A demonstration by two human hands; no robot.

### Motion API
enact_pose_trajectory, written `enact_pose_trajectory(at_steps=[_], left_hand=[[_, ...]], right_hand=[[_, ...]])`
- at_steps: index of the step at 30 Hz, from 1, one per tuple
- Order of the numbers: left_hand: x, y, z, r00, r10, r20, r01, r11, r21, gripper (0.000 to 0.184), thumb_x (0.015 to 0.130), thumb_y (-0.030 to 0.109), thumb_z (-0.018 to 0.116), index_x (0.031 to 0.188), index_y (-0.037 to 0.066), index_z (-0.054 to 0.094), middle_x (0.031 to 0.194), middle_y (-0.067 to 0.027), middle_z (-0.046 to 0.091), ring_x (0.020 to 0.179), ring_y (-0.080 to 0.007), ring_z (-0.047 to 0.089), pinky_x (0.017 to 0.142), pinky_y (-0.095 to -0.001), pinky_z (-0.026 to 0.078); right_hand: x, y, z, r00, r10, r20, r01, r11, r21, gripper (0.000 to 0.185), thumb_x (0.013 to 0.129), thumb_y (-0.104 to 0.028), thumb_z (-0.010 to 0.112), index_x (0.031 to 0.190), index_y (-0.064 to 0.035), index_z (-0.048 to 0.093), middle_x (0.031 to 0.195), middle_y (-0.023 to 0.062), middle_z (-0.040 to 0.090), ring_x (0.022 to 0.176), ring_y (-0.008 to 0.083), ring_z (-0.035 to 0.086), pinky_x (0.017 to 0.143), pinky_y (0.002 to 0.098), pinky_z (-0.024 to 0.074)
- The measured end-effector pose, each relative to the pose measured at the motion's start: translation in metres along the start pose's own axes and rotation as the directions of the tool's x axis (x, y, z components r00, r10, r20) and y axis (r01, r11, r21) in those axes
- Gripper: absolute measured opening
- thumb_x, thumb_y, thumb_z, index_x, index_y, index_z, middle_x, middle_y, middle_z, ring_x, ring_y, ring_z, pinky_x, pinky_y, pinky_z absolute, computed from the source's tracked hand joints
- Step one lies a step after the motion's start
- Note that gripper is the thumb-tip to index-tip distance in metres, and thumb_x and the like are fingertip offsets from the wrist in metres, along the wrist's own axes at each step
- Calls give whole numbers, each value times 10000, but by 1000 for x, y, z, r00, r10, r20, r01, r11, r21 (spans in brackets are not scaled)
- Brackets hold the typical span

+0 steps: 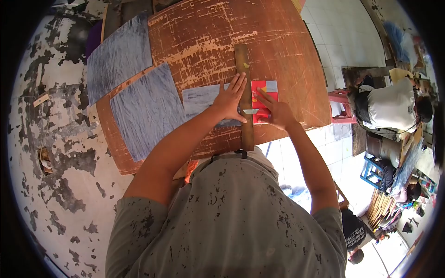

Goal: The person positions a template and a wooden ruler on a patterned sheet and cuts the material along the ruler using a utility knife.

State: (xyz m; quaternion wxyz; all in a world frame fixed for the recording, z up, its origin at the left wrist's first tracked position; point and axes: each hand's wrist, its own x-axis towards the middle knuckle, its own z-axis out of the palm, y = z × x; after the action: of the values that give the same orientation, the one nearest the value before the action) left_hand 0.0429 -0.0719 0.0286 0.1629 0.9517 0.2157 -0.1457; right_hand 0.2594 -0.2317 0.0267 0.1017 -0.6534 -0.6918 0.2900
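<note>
My left hand (230,101) lies with fingers stretched over a long wooden straightedge (243,69) and the grey streaked sheet (198,101) beside it. A short silver blade (251,111) crosses the straightedge near my left thumb; its handle is mostly hidden, and I cannot tell whether that hand grips it. My right hand (278,114) rests with fingers extended on a red card or packet (259,98) with yellow and grey areas, which lies along the straightedge's right side.
Two large grey streaked sheets (147,109) (121,58) lie at the left of the scratched brown table (282,46). A peeling wall (65,120) stands on the left. To the right, a person in a white shirt (391,107) sits near a red stool (341,106) and a blue stool (370,172).
</note>
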Motion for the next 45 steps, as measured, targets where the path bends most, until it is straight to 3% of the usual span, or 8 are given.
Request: enact_pose_trajectory(at_steps=[21, 42, 45], left_hand=[[0, 0, 1, 1000, -2, 12, 2, 1000, -1, 1710, 488, 790, 922, 1707, 7, 14, 1801, -159, -39, 1667, -350, 24, 1252, -761, 205], [0, 2, -3, 1000, -19, 8, 19, 1000, -19, 1711, 484, 759, 940, 1705, -3, 14, 1801, -171, -35, 1669, -344, 40, 1233, -765, 232], [-1, 2, -1, 1000, -10, -6, 10, 1000, -14, 1702, 495, 760, 937, 1704, -7, 17, 1800, -174, -34, 1669, -347, 34, 1230, -771, 232]], right_hand=[[-1, -2, -4, 1000, -7, 15, 7, 1000, 13, 931, 828, -434, 863, 1626, -221, 435, 1779, -44, 247, 1151, 306, 722, 883, 478, 601], [-2, 2, 2, 1000, 6, -2, -6, 1000, 8, 1018, 787, -454, 896, 1652, -268, 391, 1776, -57, 249, 1173, 309, 716, 898, 480, 605], [-1, 1, 3, 1000, -10, -16, 10, 1000, 0, 1038, 783, -457, 900, 1658, -279, 371, 1769, -21, 270, 1159, 317, 719, 887, 480, 606]])
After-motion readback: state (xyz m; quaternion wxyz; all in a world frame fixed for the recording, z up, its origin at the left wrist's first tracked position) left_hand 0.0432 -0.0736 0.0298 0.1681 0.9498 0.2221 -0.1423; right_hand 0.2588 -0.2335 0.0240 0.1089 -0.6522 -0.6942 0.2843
